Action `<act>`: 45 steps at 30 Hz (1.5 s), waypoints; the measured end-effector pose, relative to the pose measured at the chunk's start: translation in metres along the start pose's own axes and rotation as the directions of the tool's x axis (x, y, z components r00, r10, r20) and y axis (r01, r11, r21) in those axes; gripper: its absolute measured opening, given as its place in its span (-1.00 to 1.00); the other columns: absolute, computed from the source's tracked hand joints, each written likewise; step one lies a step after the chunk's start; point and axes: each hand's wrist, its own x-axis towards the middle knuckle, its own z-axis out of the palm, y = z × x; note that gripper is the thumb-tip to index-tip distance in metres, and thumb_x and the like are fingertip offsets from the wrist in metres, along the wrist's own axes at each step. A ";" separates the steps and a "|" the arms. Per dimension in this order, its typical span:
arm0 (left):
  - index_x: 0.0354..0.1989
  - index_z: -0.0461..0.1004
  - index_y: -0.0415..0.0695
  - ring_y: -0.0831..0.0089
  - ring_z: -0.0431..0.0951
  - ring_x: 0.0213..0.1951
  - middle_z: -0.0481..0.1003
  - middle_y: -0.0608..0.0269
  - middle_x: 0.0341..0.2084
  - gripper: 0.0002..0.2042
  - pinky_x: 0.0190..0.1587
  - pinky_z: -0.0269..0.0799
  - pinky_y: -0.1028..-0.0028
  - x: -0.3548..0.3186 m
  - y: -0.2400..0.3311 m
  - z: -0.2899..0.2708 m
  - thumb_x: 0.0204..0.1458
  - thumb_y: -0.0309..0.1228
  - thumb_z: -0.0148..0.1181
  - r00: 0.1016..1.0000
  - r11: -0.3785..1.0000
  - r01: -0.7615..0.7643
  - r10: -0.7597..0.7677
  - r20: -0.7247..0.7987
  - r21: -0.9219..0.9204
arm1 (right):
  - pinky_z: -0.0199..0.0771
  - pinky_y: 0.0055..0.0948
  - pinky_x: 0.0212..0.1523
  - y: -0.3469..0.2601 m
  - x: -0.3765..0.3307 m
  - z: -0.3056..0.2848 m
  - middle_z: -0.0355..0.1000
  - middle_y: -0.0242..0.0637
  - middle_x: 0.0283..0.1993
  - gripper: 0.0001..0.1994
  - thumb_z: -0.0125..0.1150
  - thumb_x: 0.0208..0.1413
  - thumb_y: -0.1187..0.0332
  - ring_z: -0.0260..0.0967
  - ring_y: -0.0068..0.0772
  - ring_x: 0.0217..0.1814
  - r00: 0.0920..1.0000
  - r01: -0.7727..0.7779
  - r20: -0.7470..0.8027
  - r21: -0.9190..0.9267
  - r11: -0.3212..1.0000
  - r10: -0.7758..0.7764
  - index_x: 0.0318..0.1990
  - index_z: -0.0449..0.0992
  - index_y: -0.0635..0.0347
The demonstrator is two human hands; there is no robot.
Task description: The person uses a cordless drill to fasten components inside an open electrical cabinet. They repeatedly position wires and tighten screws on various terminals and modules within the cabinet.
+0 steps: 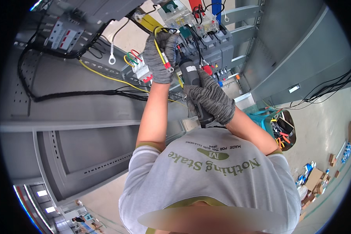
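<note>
Both my hands wear grey knitted gloves. A dark, slim cordless electric screwdriver point(190, 71) is gripped in my right hand point(213, 96), and its narrow tip points up at a grey circuit breaker point(215, 54). Just left of that tip, my left hand point(159, 60) is closed at the breaker's edge. What its curled fingers hold, if anything, is hidden. Over the back of this hand hangs a yellow wire point(158, 45) with a red sleeve and a ring terminal point(170, 70). A red-tipped part point(208, 70) sits right of the screwdriver.
Grey cabinet walls point(300, 50) surround the work. A black cable bundle point(78, 93) and loose ring-ended leads point(112, 58) lie at the left. A small terminal block point(141, 71) sits beside my left wrist. At right stands a tool bag point(267, 123); cardboard pieces point(314, 179) lie beyond.
</note>
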 end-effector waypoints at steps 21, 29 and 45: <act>-0.33 0.50 -0.19 0.49 0.51 -0.43 0.51 0.26 -0.48 -0.87 -0.33 0.42 0.51 -0.005 0.038 0.012 0.03 -0.43 0.30 0.921 0.952 -0.261 0.295 -0.256 0.159 | 0.35 -0.52 -0.67 0.024 -0.051 -0.030 0.38 -0.29 -0.54 -0.67 0.20 0.07 0.40 0.35 -0.47 -0.65 0.992 0.104 -0.070 0.045 0.994 -0.101 -0.04 0.28 0.18; -0.11 0.47 -0.25 0.51 0.56 -0.24 0.55 0.23 -0.29 -0.82 -0.11 0.50 0.54 -0.006 0.028 -0.023 0.11 -0.54 0.18 0.986 0.834 0.165 -0.144 0.081 -0.527 | 0.40 -0.49 -0.60 0.029 -0.071 -0.035 0.37 -0.29 -0.52 -0.69 0.16 0.13 0.33 0.36 -0.47 -0.59 0.997 0.025 0.072 0.041 0.999 -0.028 -0.02 0.27 0.16; 0.09 0.44 -0.18 0.54 0.49 -0.12 0.52 0.29 -0.14 -0.59 -0.04 0.42 0.51 -0.092 0.048 -0.061 0.13 -0.23 0.23 0.680 0.440 0.731 -0.416 0.604 -0.521 | 0.49 -0.46 -0.59 0.036 -0.017 -0.007 0.39 -0.27 -0.37 -0.67 0.14 0.17 0.19 0.40 -0.41 -0.57 0.985 0.043 0.162 0.130 0.991 -0.064 -0.04 0.31 0.19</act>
